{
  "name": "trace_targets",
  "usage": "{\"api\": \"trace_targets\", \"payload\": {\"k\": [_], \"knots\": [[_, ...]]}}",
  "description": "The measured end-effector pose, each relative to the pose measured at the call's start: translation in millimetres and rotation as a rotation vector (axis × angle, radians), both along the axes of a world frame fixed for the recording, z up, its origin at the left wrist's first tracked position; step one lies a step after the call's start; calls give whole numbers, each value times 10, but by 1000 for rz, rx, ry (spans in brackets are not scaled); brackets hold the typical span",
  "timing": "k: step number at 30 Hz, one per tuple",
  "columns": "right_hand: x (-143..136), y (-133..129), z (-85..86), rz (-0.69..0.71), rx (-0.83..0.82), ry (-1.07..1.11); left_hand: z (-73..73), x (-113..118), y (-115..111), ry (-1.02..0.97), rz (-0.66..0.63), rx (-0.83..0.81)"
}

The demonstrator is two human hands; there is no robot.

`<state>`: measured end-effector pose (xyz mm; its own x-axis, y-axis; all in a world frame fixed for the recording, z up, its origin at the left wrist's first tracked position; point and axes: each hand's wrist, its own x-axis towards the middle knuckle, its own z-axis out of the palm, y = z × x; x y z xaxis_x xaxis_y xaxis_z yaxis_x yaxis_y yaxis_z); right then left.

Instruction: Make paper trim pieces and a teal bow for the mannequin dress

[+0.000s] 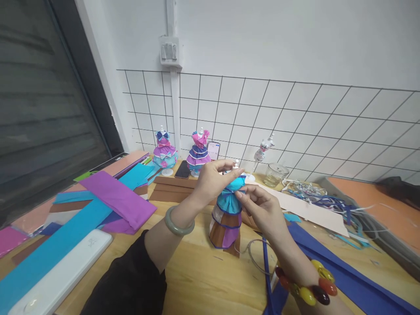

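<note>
A miniature dress form (236, 164) stands upright on the wooden table in front of me. It wears a doll dress (232, 205) with a turquoise top, dark blue trim and a skirt of brown, purple and turquoise panels. My left hand (215, 180) closes thumb and fingers around the top of the form, near its neck and shoulder. At the right side of the waist, my right hand (262, 204) pinches the dress by the dark blue band between thumb and forefinger. The fingers partly hide the bodice.
Two dressed forms (165, 151) (198, 151) stand at the back, by phones (183, 169). A bare form (263, 148) and a glass (275, 174) are further right. Fabric strips (118, 199) and a white device (62, 275) lie left; ribbons (306, 190) and blue fabric (341, 267) lie right.
</note>
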<state>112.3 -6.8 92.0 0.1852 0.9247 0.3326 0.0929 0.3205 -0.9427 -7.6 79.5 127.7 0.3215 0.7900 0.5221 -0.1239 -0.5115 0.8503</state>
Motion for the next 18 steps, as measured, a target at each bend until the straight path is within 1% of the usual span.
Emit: {"api": "trace_targets", "payload": {"k": [4,8,14,18], "knots": [[-16,-6,-5,-51,15,-25,-18,3,-5,22,19,20],[-14,-7,-23,-88,35,-67,-5,-2,-6,31,-17,18],[8,6,-19,-113,41,-83,92,-96,36,118,-237,26],[20,11,-2,-110,39,-61,80,-171,103,217,-363,21]]}}
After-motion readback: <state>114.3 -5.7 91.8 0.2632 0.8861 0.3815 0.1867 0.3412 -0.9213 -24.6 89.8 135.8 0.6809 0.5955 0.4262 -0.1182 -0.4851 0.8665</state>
